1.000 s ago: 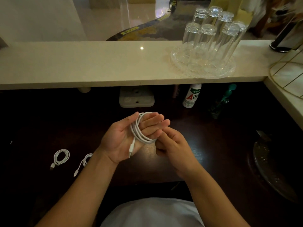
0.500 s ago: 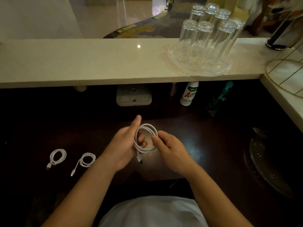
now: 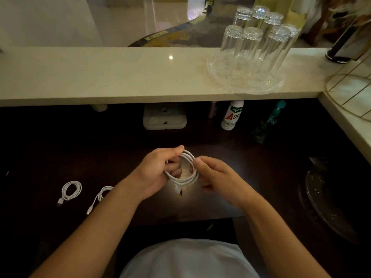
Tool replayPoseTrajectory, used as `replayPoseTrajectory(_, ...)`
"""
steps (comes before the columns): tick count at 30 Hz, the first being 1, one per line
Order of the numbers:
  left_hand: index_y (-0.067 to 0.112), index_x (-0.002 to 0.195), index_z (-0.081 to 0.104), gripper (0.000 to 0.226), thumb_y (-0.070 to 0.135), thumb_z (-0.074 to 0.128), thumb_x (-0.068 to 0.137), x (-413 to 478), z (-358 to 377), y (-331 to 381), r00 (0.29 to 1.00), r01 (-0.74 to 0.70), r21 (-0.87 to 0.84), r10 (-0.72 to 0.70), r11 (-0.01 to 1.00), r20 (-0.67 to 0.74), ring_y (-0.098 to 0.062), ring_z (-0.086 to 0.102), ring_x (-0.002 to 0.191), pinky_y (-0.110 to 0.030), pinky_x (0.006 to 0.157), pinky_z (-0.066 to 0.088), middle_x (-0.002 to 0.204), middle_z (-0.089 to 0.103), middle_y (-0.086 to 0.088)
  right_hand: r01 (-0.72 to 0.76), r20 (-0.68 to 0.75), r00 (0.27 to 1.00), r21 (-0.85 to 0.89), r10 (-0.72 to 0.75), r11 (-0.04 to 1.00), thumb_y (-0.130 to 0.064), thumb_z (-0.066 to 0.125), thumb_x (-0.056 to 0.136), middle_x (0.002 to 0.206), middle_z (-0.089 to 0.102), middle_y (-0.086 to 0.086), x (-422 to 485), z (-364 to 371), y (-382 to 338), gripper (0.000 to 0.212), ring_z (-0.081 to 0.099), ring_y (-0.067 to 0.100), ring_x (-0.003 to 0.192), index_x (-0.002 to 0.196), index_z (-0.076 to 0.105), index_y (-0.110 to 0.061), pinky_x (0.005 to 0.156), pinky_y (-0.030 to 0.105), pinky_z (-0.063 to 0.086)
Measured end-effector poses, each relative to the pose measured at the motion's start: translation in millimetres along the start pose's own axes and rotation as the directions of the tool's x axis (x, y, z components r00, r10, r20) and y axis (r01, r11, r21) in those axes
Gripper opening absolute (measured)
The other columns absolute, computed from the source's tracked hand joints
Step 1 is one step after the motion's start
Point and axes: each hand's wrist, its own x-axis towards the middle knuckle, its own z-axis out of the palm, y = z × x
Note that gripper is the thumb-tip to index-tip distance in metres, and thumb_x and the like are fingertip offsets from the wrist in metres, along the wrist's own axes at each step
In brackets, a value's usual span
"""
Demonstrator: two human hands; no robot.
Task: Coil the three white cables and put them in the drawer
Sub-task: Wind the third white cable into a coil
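Note:
A white cable [image 3: 187, 178] wound into a round coil is held above the dark desk [image 3: 60, 149] in front of me. My left hand [image 3: 155, 173] grips the coil's left side, fingers curled through the loop. My right hand [image 3: 217, 178] pinches its right side between thumb and fingers. One plug end [image 3: 179, 192] hangs below the coil. Two more coiled white cables lie on the desk to the left: one [image 3: 70, 190] further left, the other [image 3: 102, 194] partly hidden by my left forearm. No drawer is in view.
A pale stone counter [image 3: 120, 77] runs across the back with a glass tray [image 3: 218, 77] of several upturned glasses. Under it stand a white power strip [image 3: 164, 119], a white bottle [image 3: 231, 115] and a green bottle [image 3: 267, 123]. A dark round dish [image 3: 329, 203] sits right.
The coil came off my left hand's open fingers. Both hands now hold it by its sides, left fingers curled shut, and the hands sit slightly lower and closer together.

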Motion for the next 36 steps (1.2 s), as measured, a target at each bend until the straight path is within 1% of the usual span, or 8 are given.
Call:
replayPoseTrajectory(2, 0.019, 0.057, 0.04, 0.04, 0.03, 0.055, 0.092, 2, 0, -1, 0.992, 0.124, -0.229, -0.119, 0.966, 0.033, -0.014, 0.026, 0.049, -0.028, 0.061, 0.032, 0.043, 0.026, 0.005, -0.01, 0.037, 0.999, 0.113, 0.005, 0.993, -0.03, 0.039, 0.104, 0.062, 0.03, -0.007, -4, 3, 0, 0.026, 0.023, 0.008, 0.057, 0.094, 0.053, -0.011, 0.053, 0.023, 0.022)
replayPoseTrajectory(5, 0.019, 0.059, 0.036, 0.04, 0.03, 0.055, 0.093, 3, -4, -3, 0.984, 0.177, -0.295, -0.167, 0.939, 0.059, -0.01, 0.03, 0.043, -0.025, 0.059, 0.036, 0.042, 0.028, 0.006, -0.011, 0.014, 1.0, 0.151, 0.009, 0.988, -0.026, 0.04, 0.105, 0.063, 0.031, -0.005, -6, 4, 3, 0.029, 0.025, 0.008, 0.057, 0.1, 0.06, -0.006, 0.052, 0.021, 0.026)
replayPoseTrajectory(12, 0.017, 0.059, 0.042, 0.041, 0.024, 0.052, 0.098, 0, -1, 10, 0.999, 0.009, 0.197, 0.001, 0.98, -0.051, -0.012, 0.03, 0.046, -0.024, 0.051, 0.04, 0.05, 0.027, 0.002, -0.011, -0.103, 0.995, 0.09, 0.02, 0.996, -0.012, 0.042, 0.104, 0.058, 0.041, -0.001, -10, 0, 6, 0.029, 0.032, 0.011, 0.055, 0.114, 0.068, -0.003, 0.054, 0.026, 0.033)
replayPoseTrajectory(15, 0.016, 0.063, 0.051, 0.038, 0.023, 0.05, 0.1, -2, 5, 13, 0.995, -0.041, 0.304, 0.066, 0.952, -0.071, -0.005, 0.038, 0.042, -0.022, 0.051, 0.039, 0.045, 0.039, 0.01, -0.048, -0.028, 0.998, 0.233, 0.056, 0.971, -0.01, 0.04, 0.103, 0.064, 0.053, 0.003, -14, 0, 0, 0.032, 0.037, 0.015, 0.059, 0.119, 0.066, -0.003, 0.055, 0.026, 0.035)
replayPoseTrajectory(22, 0.02, 0.069, 0.058, 0.035, 0.03, 0.048, 0.101, -5, 11, 10, 0.957, -0.165, 0.545, 0.267, 0.822, -0.113, -0.001, 0.044, 0.045, -0.029, 0.057, 0.042, 0.047, 0.05, 0.015, -0.095, 0.26, 0.965, 0.3, 0.015, 0.949, -0.013, 0.044, 0.1, 0.122, 0.067, 0.019, -23, -13, -12, 0.037, 0.057, 0.024, 0.086, 0.134, 0.059, -0.012, 0.069, 0.034, 0.043)
replayPoseTrajectory(24, 0.018, 0.071, 0.059, 0.034, 0.03, 0.047, 0.101, -6, 12, 9, 0.957, -0.177, 0.538, 0.272, 0.824, -0.102, -0.001, 0.044, 0.046, -0.027, 0.058, 0.043, 0.048, 0.05, 0.014, -0.053, 0.23, 0.973, 0.217, 0.002, 0.975, -0.012, 0.051, 0.098, 0.121, 0.069, 0.017, -22, -17, -10, 0.037, 0.058, 0.023, 0.086, 0.134, 0.06, -0.011, 0.07, 0.03, 0.045)
replayPoseTrajectory(30, 0.017, 0.066, 0.058, 0.039, 0.023, 0.045, 0.102, -9, 21, 11, 0.984, -0.164, 0.334, 0.177, 0.928, -0.008, -0.002, 0.043, 0.044, -0.016, 0.05, 0.04, 0.047, 0.048, 0.011, 0.004, -0.03, 1.0, 0.173, 0.002, 0.985, -0.015, 0.081, 0.071, 0.067, 0.065, 0.003, -10, -12, -5, 0.035, 0.054, 0.012, 0.059, 0.101, 0.068, -0.001, 0.058, 0.026, 0.041)
replayPoseTrajectory(36, 0.019, 0.056, 0.046, 0.043, 0.025, 0.049, 0.098, -6, 11, 6, 0.998, -0.06, 0.14, 0.06, 0.988, 0.009, -0.019, 0.023, 0.051, -0.031, 0.056, 0.034, 0.05, 0.026, 0.001, -0.022, -0.048, 0.998, 0.184, 0.032, 0.983, -0.006, 0.066, 0.088, 0.084, 0.061, 0.013, -12, -15, 0, 0.019, 0.052, 0.015, 0.067, 0.105, 0.074, -0.007, 0.059, 0.026, 0.042)
